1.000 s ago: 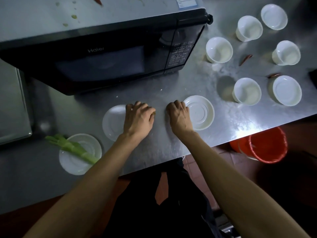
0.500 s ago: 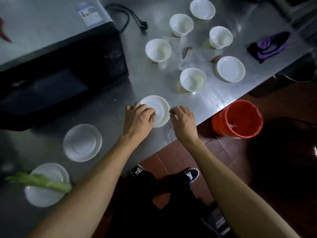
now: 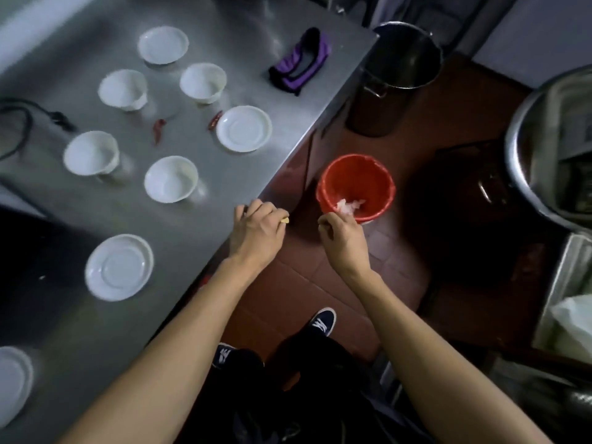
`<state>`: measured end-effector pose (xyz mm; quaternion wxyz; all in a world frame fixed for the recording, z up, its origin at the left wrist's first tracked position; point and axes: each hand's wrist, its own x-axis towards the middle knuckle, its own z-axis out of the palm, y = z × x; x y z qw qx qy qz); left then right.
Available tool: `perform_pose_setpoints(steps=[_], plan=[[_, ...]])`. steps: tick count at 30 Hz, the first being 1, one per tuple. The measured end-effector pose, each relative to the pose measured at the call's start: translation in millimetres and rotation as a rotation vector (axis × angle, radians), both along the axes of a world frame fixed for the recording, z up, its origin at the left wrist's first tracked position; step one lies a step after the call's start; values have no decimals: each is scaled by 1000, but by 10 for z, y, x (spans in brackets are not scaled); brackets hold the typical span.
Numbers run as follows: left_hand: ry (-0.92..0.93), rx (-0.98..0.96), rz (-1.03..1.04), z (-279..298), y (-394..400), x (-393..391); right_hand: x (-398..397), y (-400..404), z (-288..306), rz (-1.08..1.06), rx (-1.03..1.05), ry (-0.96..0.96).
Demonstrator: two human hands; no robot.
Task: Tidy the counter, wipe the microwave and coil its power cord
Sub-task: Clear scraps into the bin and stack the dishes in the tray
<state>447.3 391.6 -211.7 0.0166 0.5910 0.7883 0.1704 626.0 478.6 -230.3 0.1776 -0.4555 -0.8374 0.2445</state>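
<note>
My left hand [image 3: 259, 229] rests at the steel counter's [image 3: 179, 219] right edge, fingers curled, with a small yellow scrap [image 3: 284, 221] at its fingertips. Past the edge, my right hand [image 3: 341, 235] hangs over the floor with curled fingers; what it holds is hidden. Just beyond it stands a red bucket [image 3: 355, 184] with white scraps [image 3: 350, 205] inside. The microwave's dark front [image 3: 28, 251] shows at the left edge. Its black power cord [image 3: 22, 123] lies loose at the far left. A purple cloth [image 3: 301, 65] lies near the far corner.
Several white bowls [image 3: 171, 179] and saucers [image 3: 118, 267] are spread over the counter, with two red chillies [image 3: 159, 128] between them. On the tiled floor stand a steel pot [image 3: 403, 56], a large steel basin [image 3: 544, 139] and a tray with a white bag [image 3: 573, 318].
The view has swung right, away from the microwave. Both hands slid right along the counter to its edge, and my right hand is now off it beside the red bucket.
</note>
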Motion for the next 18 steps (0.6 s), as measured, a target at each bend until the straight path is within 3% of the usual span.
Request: perform_pose_setpoints(steps=[8, 18], plan=[[6, -56, -208, -17, 1026, 838, 1005, 665, -54, -186, -61, -59], [-52, -159, -320, -275, 2026, 1075, 1220, 1461, -223, -248, -111, -147]])
